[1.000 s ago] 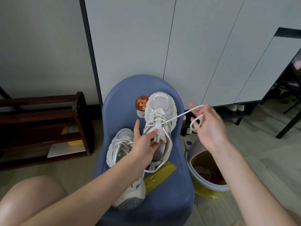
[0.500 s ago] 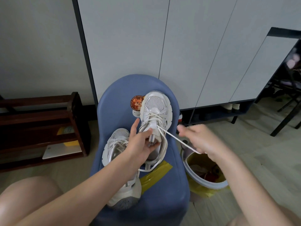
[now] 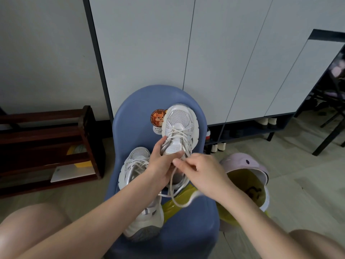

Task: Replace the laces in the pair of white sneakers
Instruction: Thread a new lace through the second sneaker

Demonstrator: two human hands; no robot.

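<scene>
Head view: held sneaker point(image 3: 179, 126) points away (lengthwise).

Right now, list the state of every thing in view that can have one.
held sneaker: lifted toe-up, laces still threaded.
second sneaker: lying on the blue chair, laced.
lace: loose, looping down below the hands.
left hand: grips the held sneaker.
right hand: fingers curled at the lace by the tongue.
pink bin: lid open, yellow liner inside.
cabinet doors: closed.
</scene>
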